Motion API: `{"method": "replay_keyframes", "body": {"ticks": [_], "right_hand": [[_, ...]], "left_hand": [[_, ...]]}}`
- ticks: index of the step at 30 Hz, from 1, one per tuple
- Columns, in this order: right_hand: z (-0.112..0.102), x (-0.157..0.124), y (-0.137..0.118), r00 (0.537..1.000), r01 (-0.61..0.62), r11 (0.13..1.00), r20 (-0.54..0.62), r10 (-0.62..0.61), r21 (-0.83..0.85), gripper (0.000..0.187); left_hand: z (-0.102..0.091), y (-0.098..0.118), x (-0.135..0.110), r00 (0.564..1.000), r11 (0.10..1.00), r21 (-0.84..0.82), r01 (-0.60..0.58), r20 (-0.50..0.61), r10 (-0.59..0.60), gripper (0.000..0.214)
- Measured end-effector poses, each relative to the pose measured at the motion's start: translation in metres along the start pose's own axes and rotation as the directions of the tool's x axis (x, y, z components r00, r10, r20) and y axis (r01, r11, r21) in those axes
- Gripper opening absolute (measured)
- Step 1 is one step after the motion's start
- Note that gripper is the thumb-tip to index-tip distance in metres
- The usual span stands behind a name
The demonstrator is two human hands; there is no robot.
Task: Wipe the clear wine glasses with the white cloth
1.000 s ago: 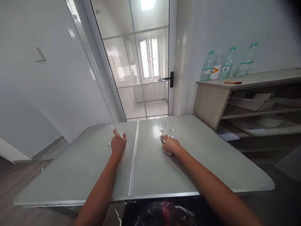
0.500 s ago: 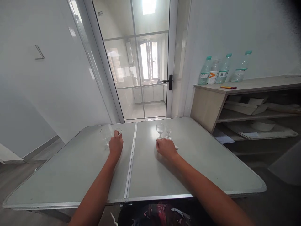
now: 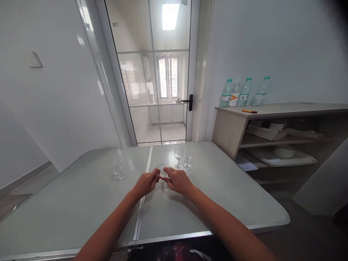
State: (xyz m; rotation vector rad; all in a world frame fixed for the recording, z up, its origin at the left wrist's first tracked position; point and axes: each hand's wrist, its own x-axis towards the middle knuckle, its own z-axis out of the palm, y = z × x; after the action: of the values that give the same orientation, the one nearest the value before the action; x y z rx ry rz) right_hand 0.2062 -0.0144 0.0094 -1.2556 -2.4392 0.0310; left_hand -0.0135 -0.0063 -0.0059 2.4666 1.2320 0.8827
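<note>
My left hand (image 3: 148,182) and my right hand (image 3: 178,179) meet over the table, both closed around one small clear glass (image 3: 161,166). Its round rim shows above my fingers, while most of the lower part is covered by them. Just beyond my right hand, a stemmed glass (image 3: 178,154) stands upright on the table, with a second stemmed glass (image 3: 188,156) close to its right. Further left, a group of clear glasses (image 3: 117,170) is on the table; they are too transparent to separate fully.
The pale table (image 3: 81,210) has a metal strip (image 3: 139,214) across it. Behind stands a glass door (image 3: 174,125) with a black handle (image 3: 190,102). At right, a shelf unit (image 3: 228,128) carries several plastic bottles (image 3: 245,95) and a red and yellow pen-like object (image 3: 249,111).
My left hand has moved right from the left-hand glasses, bringing a glass to my right hand. My right hand has shifted a little left and now grips it too. The view has tilted slightly.
</note>
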Motion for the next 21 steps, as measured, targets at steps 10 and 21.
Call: {"method": "replay_keyframes", "body": {"ticks": [10, 21], "right_hand": [[0.021, 0.008, 0.007, 0.963, -0.047, 0.787, -0.181, 0.199, 0.616, 0.026], [-0.003, -0.004, 0.012, 0.996, -0.003, 0.842, -0.071, 0.049, 0.54, 0.089]], "left_hand": [[0.003, 0.013, 0.012, 0.96, 0.928, -0.338, 0.157, -0.167, -0.223, 0.044], [-0.003, 0.007, 0.011, 0.922, 0.939, -0.206, 0.276, -0.219, -0.319, 0.047]]}}
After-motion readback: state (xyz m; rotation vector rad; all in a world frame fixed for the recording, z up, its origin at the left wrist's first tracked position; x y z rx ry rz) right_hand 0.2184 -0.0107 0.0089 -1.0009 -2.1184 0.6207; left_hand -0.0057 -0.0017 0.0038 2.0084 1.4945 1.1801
